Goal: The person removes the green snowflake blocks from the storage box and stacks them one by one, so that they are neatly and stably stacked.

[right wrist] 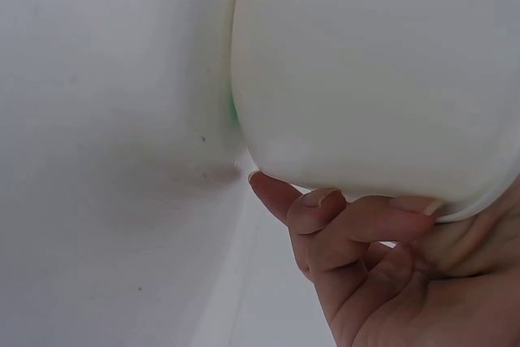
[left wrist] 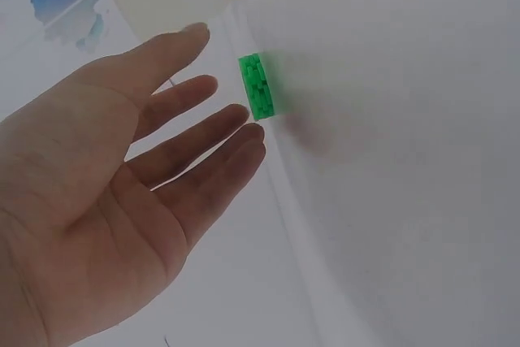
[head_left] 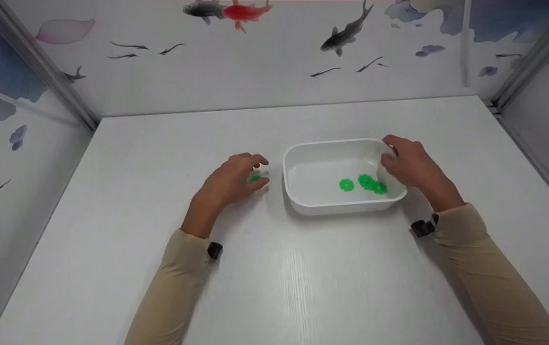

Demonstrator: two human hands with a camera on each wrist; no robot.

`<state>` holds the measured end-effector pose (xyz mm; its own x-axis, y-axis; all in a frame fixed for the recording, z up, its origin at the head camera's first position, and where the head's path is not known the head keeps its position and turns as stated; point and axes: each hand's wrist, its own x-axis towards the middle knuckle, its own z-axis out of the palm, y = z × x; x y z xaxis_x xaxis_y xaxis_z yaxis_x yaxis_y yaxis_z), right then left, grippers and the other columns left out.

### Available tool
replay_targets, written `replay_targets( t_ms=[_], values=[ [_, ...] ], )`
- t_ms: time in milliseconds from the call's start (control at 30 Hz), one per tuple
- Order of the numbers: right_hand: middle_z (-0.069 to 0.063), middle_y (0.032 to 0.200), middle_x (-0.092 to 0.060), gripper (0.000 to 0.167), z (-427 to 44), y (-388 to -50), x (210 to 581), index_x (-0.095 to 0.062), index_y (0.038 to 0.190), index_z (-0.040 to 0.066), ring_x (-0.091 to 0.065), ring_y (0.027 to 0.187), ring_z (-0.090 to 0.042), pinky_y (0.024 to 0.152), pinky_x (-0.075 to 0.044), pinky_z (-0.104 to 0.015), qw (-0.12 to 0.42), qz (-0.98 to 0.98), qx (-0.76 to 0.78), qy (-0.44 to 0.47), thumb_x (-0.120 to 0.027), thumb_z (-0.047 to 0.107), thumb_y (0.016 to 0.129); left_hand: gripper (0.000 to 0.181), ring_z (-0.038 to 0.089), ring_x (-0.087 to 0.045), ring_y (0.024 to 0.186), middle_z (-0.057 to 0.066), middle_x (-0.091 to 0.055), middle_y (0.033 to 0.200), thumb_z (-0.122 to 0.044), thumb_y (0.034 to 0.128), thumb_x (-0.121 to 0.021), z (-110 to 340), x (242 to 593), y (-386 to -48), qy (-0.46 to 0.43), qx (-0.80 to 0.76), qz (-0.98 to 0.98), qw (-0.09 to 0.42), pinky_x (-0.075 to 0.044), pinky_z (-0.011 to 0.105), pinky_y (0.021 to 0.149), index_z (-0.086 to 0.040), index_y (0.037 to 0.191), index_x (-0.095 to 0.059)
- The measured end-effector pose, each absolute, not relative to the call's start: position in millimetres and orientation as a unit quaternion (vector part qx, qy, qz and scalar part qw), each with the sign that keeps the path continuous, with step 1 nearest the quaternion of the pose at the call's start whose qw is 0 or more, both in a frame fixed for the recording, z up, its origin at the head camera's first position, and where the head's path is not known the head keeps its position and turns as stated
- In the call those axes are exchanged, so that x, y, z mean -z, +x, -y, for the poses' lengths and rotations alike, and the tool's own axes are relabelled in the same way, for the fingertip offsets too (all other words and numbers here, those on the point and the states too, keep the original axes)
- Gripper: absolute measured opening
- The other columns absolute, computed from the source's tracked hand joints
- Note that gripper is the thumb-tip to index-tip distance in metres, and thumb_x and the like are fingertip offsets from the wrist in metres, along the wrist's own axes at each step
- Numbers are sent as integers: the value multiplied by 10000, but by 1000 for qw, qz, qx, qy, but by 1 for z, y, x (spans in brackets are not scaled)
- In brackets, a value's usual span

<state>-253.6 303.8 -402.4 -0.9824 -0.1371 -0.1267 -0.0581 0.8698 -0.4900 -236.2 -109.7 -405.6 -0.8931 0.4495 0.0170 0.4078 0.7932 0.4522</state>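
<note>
A white rectangular plastic tub [head_left: 341, 210] stands on the table. Three green scalloped discs [head_left: 346, 185] lie inside it; two of them overlap near the right end. At that end my right hand [head_left: 411, 165] grips the wall, its curled fingers [right wrist: 366, 229] against the outer side in the right wrist view. To the tub's left, my left hand [head_left: 226, 181] hovers with spread, loosely bent fingers around a small green piece on the table. In the left wrist view this green piece [left wrist: 257, 87] resembles a short stack with a notched edge, just beyond the fingertips and apparently untouched.
The white table [head_left: 274, 273] shows a faint wood grain. White panels [head_left: 274, 72] painted with fish and petals enclose its back and sides. Black devices [head_left: 215, 250] are strapped at both sleeve cuffs.
</note>
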Motion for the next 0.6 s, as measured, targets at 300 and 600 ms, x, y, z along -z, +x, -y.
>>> replay_targets(
  t_ms=[300,600],
  values=[
    [-292,1469,-606,464,-304,-252,404,-496,1528,17,-615,1095,-378,949,-566,-574,81,-962,258,-42,-458,210,1108,415,279,-695,1249,97,-694,1395,-212,1062,-704,90,388,-225,266,-265,-926,-26,-598,400,1050,-147,1468,-643],
    [-306,1462,-610,462,-302,-252,403,-501,1523,10,-616,1092,-388,937,-572,-584,76,-964,252,-49,-463,198,1102,344,227,-664,1333,64,-728,1371,-222,1060,-705,62,380,-215,309,-258,-913,-61,-563,383,1123,-154,1398,-698]
  ],
)
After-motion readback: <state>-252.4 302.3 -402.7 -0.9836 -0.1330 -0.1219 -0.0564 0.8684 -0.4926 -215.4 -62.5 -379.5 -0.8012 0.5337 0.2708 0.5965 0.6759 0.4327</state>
